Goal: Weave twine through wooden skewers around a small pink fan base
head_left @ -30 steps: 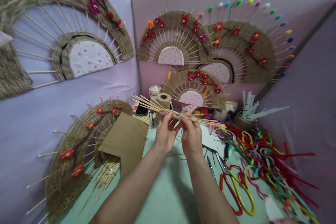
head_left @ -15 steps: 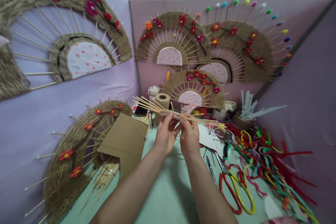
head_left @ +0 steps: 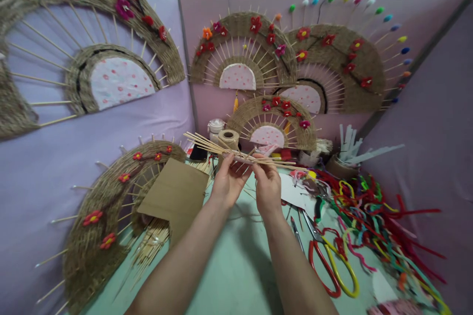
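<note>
Both my hands hold a loose bundle of thin wooden sticks [head_left: 205, 143] above the table. The sticks fan out to the left and right, and some kind of pale strip runs along the middle, partly hidden by my fingers. My left hand [head_left: 227, 182] grips the bundle left of centre, with the thumb on top. Close beside it, my right hand [head_left: 267, 184] pinches the right part between thumb and fingers. Just behind the sticks stands a roll of brown twine [head_left: 228, 138].
Scissors [head_left: 327, 256] and pipe cleaners [head_left: 373, 216] lie at right. Brown cardboard [head_left: 175, 189] covers more sticks [head_left: 151, 241] at left. Woven half-round fans with felt flowers [head_left: 242, 27] line the partitions. White strips stand in a brown holder [head_left: 342, 170]. A white-capped jar [head_left: 215, 128] stands behind.
The bundle has tilted a little and its right end has drawn leftward. My hands have spread slightly apart, the left shifting left. The camera view has shifted slightly.
</note>
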A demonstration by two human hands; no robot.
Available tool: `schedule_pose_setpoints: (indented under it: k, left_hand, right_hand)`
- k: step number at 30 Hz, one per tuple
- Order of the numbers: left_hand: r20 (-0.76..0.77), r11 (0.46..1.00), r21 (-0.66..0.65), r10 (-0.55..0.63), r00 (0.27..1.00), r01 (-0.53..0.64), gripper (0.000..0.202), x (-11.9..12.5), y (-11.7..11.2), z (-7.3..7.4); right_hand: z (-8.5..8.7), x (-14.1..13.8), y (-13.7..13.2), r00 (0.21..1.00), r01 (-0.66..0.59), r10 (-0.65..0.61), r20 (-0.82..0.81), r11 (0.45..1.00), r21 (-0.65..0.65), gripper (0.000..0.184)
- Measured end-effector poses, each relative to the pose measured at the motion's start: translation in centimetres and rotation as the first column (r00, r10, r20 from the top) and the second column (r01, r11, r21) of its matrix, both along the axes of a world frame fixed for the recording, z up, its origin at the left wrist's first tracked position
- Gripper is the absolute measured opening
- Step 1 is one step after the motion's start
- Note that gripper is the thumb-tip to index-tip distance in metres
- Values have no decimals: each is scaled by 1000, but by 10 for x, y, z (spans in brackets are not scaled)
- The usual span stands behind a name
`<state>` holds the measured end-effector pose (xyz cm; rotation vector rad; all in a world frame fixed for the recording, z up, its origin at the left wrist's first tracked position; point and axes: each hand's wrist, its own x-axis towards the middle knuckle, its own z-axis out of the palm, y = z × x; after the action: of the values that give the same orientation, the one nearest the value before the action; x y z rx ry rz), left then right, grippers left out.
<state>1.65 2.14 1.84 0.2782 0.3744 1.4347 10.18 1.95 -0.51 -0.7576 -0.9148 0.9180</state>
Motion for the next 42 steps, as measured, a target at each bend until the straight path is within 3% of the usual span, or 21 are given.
schedule_pose_setpoints:
  k: [5,9,12,20,28,35,42]
  left_hand:
    - [48,994,-72,-75,996,78,13,-7,2,4]
    - [46,985,-115,-120,992,125,17,-5,-1,7]
    - [38,988,-108,-105,994,109,15,-3,-4,8]
    - [48,997,-2,-78,996,79,10,8,-12,5]
    - [-1,998,69,5,1000,-5,12,17,-12,-4]
    - [-91,990,139,2,996,11,28,17,-17,1]
    - [-151,993,115,55,987,-38,22,15,-20,3]
  right_hand:
    - [3,1,-3,991,81,-93,96,990,119,16]
    - [5,4,-5,996,42,-51,79,994,105,14]
    - [7,5,-6,999,0,-3,36,997,72,17]
    - [7,-1,-9,988,152,-151,-14,986,75,12]
    - [10,-5,-12,987,161,-158,-38,984,71,12]
    - [7,-6,-13,982,180,-185,33,977,118,15]
    - [3,-10,-14,959,211,-243,145,955,208,14]
